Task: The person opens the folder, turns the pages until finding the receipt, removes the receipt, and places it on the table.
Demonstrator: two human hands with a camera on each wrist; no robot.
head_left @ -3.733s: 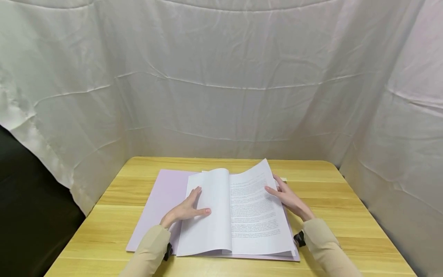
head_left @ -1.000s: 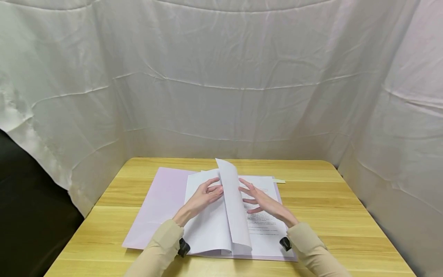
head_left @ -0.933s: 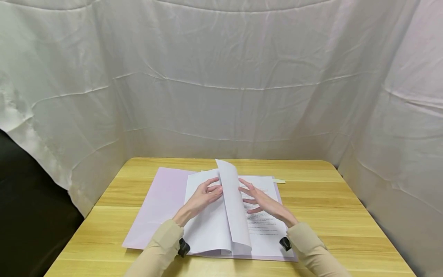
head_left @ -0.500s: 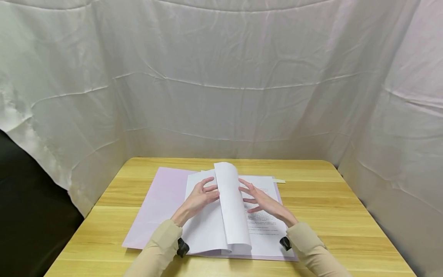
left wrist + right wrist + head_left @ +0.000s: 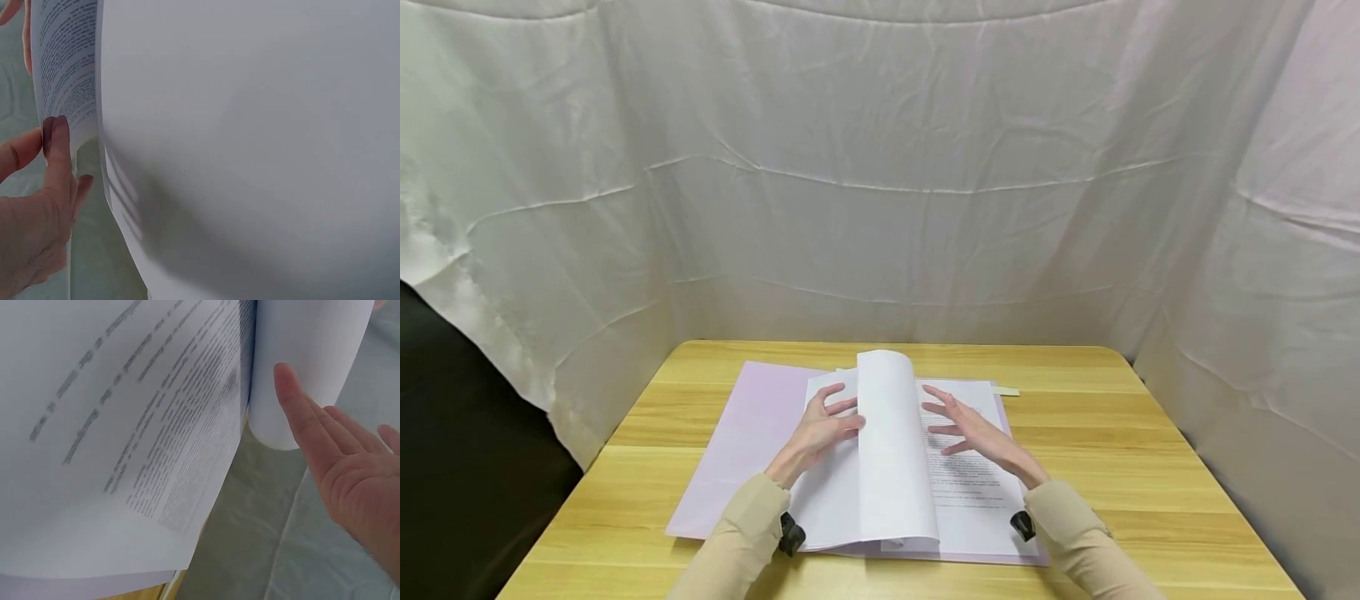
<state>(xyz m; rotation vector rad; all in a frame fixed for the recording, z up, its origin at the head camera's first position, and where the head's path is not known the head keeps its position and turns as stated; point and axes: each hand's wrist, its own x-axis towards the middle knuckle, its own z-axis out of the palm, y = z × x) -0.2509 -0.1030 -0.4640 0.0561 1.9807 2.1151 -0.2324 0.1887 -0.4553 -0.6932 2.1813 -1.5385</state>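
Note:
A lavender folder [image 5: 763,433] lies spread on the table, a stack of white paper inside it. One sheet [image 5: 895,458] stands curled over the middle of the stack, its blank side up. My left hand [image 5: 820,433] pinches that sheet's left edge; in the left wrist view its thumb and finger [image 5: 59,137] meet at the printed page. To the right of the curl, my right hand [image 5: 981,433] hovers with fingers spread, near or against the sheet's bulging side. Below it lies a printed page [image 5: 973,492]. Flipped pages [image 5: 835,508] lie at left.
A pale yellow tab [image 5: 1006,391] sticks out at the folder's upper right. The wooden table [image 5: 1120,467] extends on both sides, with grey-white cloth [image 5: 880,208] hanging behind and around it. Black material [image 5: 467,433] shows at far left.
The sheet has been lifted from the right and curled over leftward, baring another printed page. My left hand has lately drifted left with its edge; my right hand came inward, then stayed nearly still.

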